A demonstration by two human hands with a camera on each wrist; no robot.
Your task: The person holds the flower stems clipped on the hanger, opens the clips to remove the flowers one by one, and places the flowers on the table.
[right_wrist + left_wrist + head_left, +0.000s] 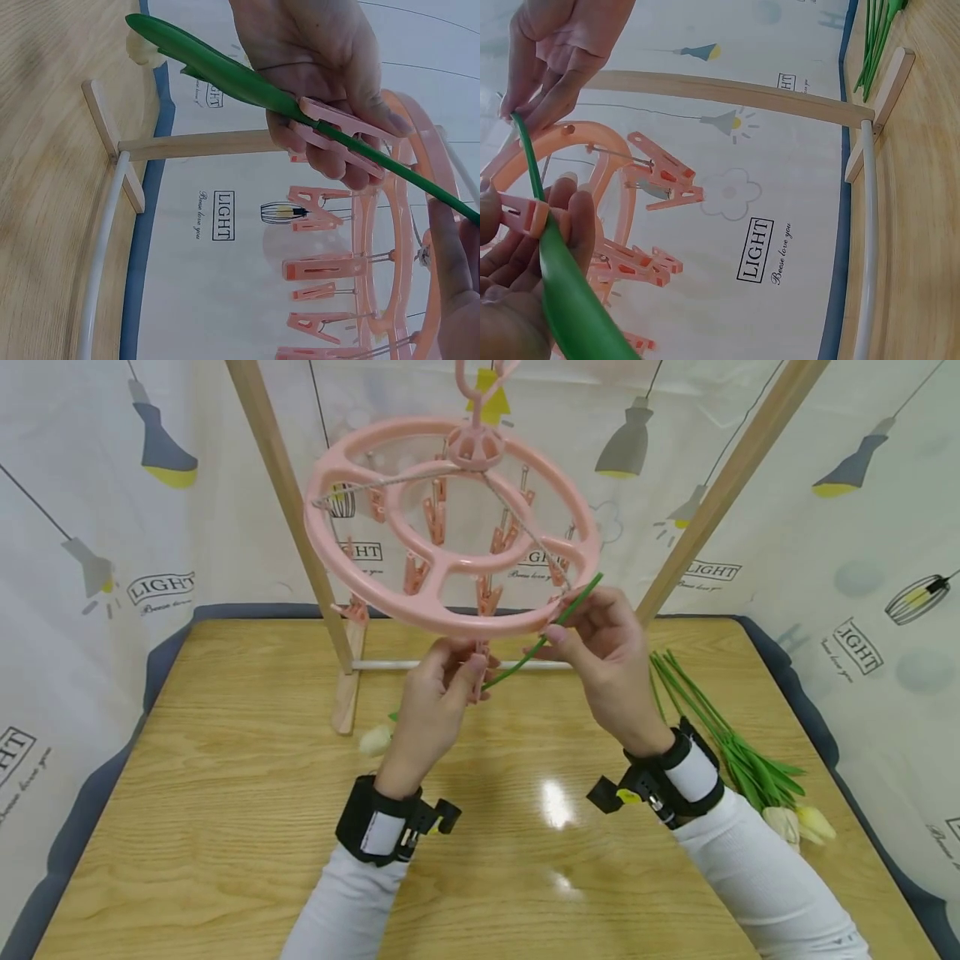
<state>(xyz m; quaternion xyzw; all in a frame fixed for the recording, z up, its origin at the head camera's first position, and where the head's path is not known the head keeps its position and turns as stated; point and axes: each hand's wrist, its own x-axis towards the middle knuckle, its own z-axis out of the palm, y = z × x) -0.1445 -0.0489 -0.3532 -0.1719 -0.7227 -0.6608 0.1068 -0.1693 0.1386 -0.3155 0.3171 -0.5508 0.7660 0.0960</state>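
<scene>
My left hand [431, 706] pinches a pink clothespin [341, 135] that hangs under the front rim of a round pink drying hanger [465, 623]. Between the clothespin's jaws runs the green stem [517, 665] of an artificial tulip, close to its leaf [225, 75]. The tulip's pale flower head [375, 741] points down to the left, partly behind the left hand. Up at the stem's free end, my right hand [615, 668] pinches the stem between thumb and fingers, beside the hanger's rim.
Several other pink clothespins [435, 518] dangle around the hanger. Its hook [476, 393] goes up between the slanted wooden posts [288, 485] of a stand, joined low down by a white bar [382, 665]. More tulips [757, 768] lie at the table's right.
</scene>
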